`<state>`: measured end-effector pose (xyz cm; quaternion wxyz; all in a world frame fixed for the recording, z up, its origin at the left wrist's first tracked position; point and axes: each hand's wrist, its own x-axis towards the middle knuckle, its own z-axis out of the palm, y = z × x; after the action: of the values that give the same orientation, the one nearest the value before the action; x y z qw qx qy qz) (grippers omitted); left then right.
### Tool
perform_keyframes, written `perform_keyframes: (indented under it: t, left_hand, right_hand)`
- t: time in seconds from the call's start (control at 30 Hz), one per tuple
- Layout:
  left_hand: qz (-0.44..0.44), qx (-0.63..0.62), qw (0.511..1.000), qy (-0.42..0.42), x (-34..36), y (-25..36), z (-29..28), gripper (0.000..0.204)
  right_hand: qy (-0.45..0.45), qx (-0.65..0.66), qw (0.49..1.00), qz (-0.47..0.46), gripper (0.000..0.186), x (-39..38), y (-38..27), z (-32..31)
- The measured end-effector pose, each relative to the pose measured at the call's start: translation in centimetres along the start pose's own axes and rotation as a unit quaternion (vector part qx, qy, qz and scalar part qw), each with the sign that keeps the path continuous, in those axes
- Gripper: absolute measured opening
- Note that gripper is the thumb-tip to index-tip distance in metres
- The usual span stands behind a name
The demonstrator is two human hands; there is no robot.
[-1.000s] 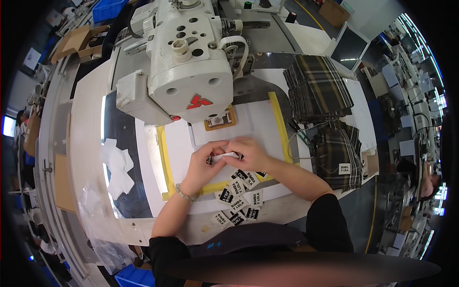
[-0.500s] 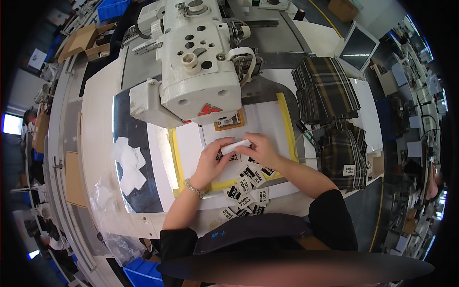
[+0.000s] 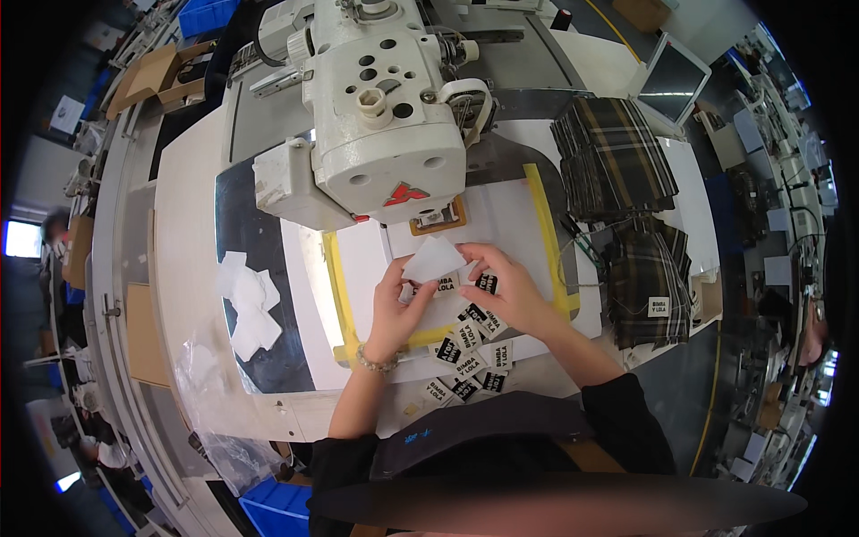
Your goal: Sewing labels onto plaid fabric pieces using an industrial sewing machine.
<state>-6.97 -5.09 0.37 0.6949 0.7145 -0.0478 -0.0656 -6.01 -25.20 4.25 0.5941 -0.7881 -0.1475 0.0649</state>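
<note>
Between my hands a thin white square piece [image 3: 435,259], unfolded and tilted, is held over the worktop in front of the sewing machine head [image 3: 376,134]. My left hand [image 3: 394,309] grips its left edge, fingers behind and thumb below. At its right corner, the curled fingers of my right hand [image 3: 508,291] hold on, with the thumb standing apart lower down. A white label [image 3: 446,285] with dark lettering lies just under the piece. Several loose black and white labels [image 3: 468,362] are scattered toward me. Whether the piece is paper or cloth I cannot tell.
On the left lies a pile of white pieces [image 3: 253,309]. To the right stand stacks of dark plaid fabric [image 3: 616,159], with thread snips [image 3: 582,240] beside them. Yellow tape [image 3: 548,228] borders the white work sheet. A screen [image 3: 673,79] stands far right.
The white piece, folded or rolled narrow before, is now spread out flat. My right hand has shifted slightly right, and its thumb has come away from the piece. The whole view has shifted a little.
</note>
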Motion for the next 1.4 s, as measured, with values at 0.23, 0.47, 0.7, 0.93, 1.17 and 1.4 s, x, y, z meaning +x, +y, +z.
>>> perform_keyframes:
  t: [0.23, 0.47, 0.7, 0.93, 1.17, 1.4]
  left_hand:
    - [0.005, -0.085, 0.996, 0.003, -4.1, 2.1, 2.2, 0.047]
    - [0.106, 0.06, 0.993, 0.011, -4.2, 4.6, 1.7, 0.056]
    - [0.196, 0.151, 0.965, 0.083, -4.4, 5.9, 1.9, 0.044]
    - [0.152, 0.059, 0.984, 0.064, -5.3, 5.4, 1.5, 0.047]
    - [0.109, -0.031, 0.989, 0.098, -5.4, 5.5, 1.0, 0.045]
    - [0.114, 0.015, 0.96, 0.254, -4.7, 4.4, -4.0, 0.045]
  right_hand:
    - [0.045, 0.238, 0.966, 0.087, 0.042, -3.8, -1.6, 3.3]
    - [0.068, 0.355, 0.921, 0.147, 0.02, -3.1, -2.4, 3.0]
    - [0.035, 0.393, 0.905, 0.159, 0.016, -2.7, -3.8, 3.4]
    - [0.038, 0.34, 0.931, 0.13, 0.019, -3.5, -3.3, 3.2]
    - [0.059, 0.006, 0.997, -0.041, 0.035, -3.9, -2.8, 2.4]
    - [0.127, 0.066, 0.99, 0.014, 0.037, -5.0, 0.6, 1.1]
